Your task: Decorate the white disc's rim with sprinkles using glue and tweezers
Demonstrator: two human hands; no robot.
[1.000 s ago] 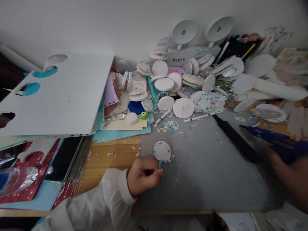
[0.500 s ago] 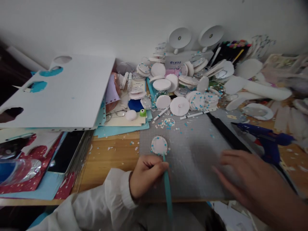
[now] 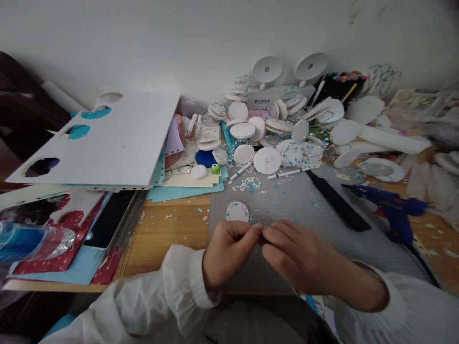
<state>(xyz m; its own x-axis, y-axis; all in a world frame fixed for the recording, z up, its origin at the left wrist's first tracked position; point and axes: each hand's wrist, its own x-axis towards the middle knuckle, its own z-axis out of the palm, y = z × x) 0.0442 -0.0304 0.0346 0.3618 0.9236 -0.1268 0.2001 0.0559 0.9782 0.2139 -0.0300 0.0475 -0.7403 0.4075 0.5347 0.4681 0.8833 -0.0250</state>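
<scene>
My left hand [image 3: 232, 253] is closed in a pinch at the near side of the grey cutting mat [image 3: 308, 200]. My right hand [image 3: 301, 255] is closed too, its fingertips meeting the left thumb tip. The teal strip seen earlier in the left pinch is now hidden by the fingers; what the right fingers grip is not visible. Just beyond the left knuckles lies a small white disc [image 3: 237, 211] edged with blue and white bits, its near edge partly covered. Behind it is a scatter of tiny blue and white pieces [image 3: 248, 183].
A blue glue gun [image 3: 390, 205] and a long black tool [image 3: 339, 200] lie at right. Many white discs [image 3: 267, 160] crowd the back, with white pens [image 3: 289, 173] before them. At left, a large white board [image 3: 125, 138] with cutouts rests above a phone [image 3: 109, 220] and papers.
My right hand has come in from the right to meet the left and has closed. The teal strip that hung below my left hand is out of sight. The view has shifted slightly.
</scene>
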